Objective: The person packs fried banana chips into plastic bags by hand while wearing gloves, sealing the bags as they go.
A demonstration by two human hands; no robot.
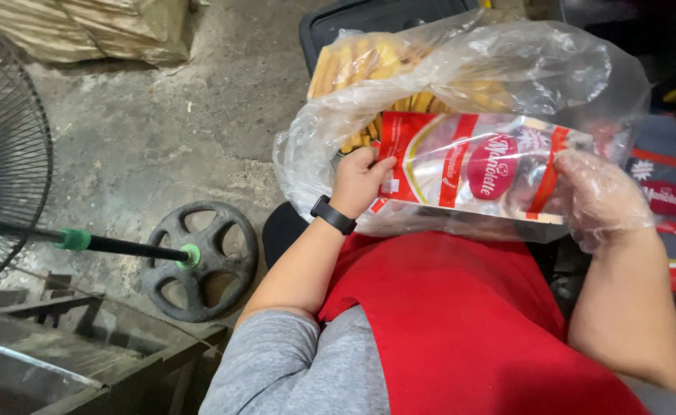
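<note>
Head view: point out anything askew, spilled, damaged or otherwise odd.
One mismatch stands out: the right hand wears a thin clear plastic glove, while the left hand is bare except for a black wristband. Both hold the red-and-clear packet level. Nothing looks spilled or torn.

Soft, even light falls from above on the concrete floor [161, 131], bright enough to read its stains. Glare streaks the clear plastic bag [507, 69] just above the held red-and-clear packet [468, 169] (its film shines too). The far right edge sinks into dark shadow. Focus stays fairly sharp; the fan grille [8, 154] bows slightly.
</note>
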